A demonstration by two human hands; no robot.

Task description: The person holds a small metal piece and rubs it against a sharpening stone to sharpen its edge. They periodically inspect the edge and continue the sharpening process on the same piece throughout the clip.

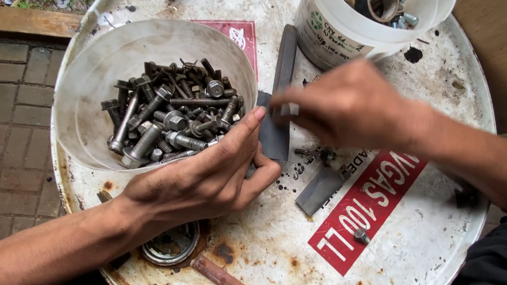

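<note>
Both hands pinch a dark flat metal strip (274, 137) just right of the bolt-filled white bucket (84, 111): left hand (209, 176) closed on its near edge, right hand (344, 106) gripping its far part. Firm, even pressure would steady it.

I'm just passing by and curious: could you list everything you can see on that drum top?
drum top: one, white with rust spots, carries everything.
red label: one, red with white print, lower right of drum top.
left bucket: one, white, upper left.
bolts and nuts: many, grey, heaped in left bucket.
right bucket: one, white, top right, holding mixed metal parts.
flat metal strip: one, dark grey, centre, between both hands.
long bar: one, grey, between the buckets.
small flat plate: one, grey, below centre.
loose nut: one, grey, on red label.
rusty rod: one, brown, bottom edge.
brick paving: reddish brown, left.
left hand: touches the strip.
right hand: its grip on the strip's top is blurred.
</note>
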